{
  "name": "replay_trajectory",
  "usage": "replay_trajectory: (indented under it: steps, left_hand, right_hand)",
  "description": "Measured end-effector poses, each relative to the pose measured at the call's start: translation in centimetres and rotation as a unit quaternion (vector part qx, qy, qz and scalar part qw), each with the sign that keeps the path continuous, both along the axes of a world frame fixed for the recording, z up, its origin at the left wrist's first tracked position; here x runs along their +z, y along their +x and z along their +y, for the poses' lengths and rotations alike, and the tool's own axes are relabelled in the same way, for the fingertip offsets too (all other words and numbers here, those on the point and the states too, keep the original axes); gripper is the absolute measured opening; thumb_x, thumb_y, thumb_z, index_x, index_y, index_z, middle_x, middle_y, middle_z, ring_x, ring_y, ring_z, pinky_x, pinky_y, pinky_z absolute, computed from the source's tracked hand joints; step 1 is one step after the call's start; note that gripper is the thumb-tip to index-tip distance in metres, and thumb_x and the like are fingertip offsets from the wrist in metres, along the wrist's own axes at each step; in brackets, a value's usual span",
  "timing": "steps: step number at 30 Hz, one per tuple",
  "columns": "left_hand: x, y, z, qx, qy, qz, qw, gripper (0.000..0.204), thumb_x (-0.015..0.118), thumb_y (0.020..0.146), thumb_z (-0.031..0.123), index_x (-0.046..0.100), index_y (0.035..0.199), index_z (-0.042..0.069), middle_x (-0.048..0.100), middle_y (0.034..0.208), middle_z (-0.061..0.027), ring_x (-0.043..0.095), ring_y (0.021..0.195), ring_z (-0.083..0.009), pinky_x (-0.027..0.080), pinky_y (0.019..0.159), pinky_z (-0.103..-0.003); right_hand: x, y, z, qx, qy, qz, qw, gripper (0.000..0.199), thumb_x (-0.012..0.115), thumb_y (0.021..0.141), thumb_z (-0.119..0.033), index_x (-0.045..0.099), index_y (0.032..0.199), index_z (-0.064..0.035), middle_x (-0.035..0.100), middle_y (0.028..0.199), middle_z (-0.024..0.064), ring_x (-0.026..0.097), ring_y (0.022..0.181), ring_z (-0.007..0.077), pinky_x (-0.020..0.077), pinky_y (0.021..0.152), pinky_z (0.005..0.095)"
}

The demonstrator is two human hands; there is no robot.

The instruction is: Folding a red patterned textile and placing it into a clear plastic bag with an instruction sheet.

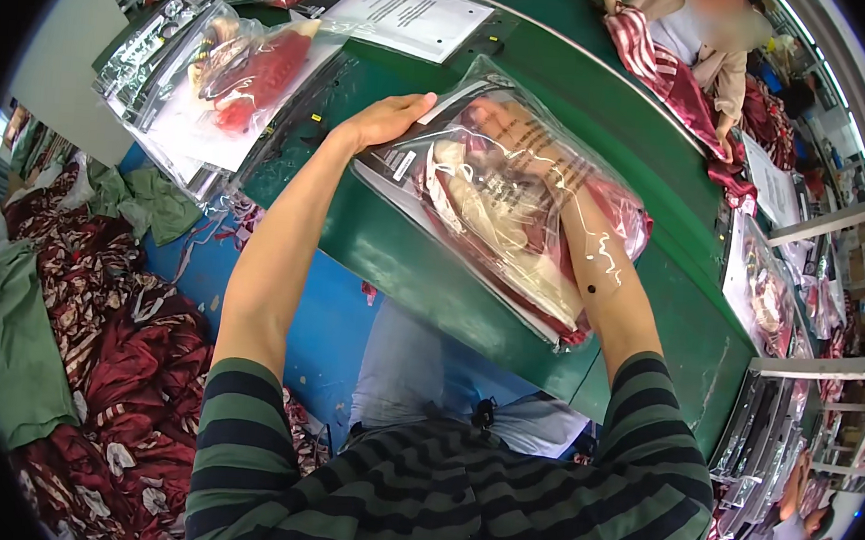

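A clear plastic bag (495,229) lies on the green table in front of me. Inside it are a folded cream and dark red garment (468,197) and a printed card (397,162). My left hand (388,123) grips the bag's far left corner, thumb along the edge and the other fingers mostly hidden. My right hand (536,152) reaches into the bag over the garment. Through the printed plastic its fingers look stretched out toward the far end, partly blurred by glare.
On the left, bagged red garments (260,77) lie stacked on the green table (376,221). A bagged white printed sheet (405,15) is at the back. Dark red and green fabric (135,370) heaps on the floor at left. Another person (684,47) handles red striped cloth across the table.
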State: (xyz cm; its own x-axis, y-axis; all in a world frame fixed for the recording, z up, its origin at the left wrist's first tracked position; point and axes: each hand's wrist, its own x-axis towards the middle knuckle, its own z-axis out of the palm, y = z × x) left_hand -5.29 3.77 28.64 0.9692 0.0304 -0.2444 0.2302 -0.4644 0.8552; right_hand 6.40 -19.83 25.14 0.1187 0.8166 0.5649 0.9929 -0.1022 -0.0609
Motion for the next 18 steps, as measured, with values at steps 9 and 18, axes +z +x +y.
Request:
replay_trajectory:
  steps: [9, 18]
  left_hand:
    - [0.0, 2.2, 0.2, -0.063, 0.03, 0.0, 0.998, 0.077, 0.041, 0.099, 0.067, 0.051, 0.145, 0.006, 0.056, 0.142, -0.0066, 0.055, 0.121, -0.0215, 0.045, 0.103, -0.034]
    - [1.9, 8.1, -0.7, 0.045, -0.048, -0.041, 0.997, 0.079, 0.04, 0.095, 0.074, 0.047, 0.148, 0.016, 0.049, 0.146, -0.0111, 0.056, 0.116, -0.0268, 0.049, 0.093, -0.041]
  right_hand:
    - [-1.6, 5.4, -3.2, -0.393, -0.122, 0.108, 0.905, 0.039, 0.045, 0.1, -0.049, 0.057, 0.121, -0.0183, 0.069, 0.115, 0.0122, 0.069, 0.093, 0.0335, 0.055, 0.083, 0.0427]
    - [2.0, -1.6, -1.3, -0.335, 0.011, 0.093, 0.938, 0.038, 0.044, 0.1, -0.053, 0.058, 0.118, -0.0219, 0.066, 0.078, 0.0096, 0.064, 0.06, 0.0375, 0.0558, 0.059, 0.0446]
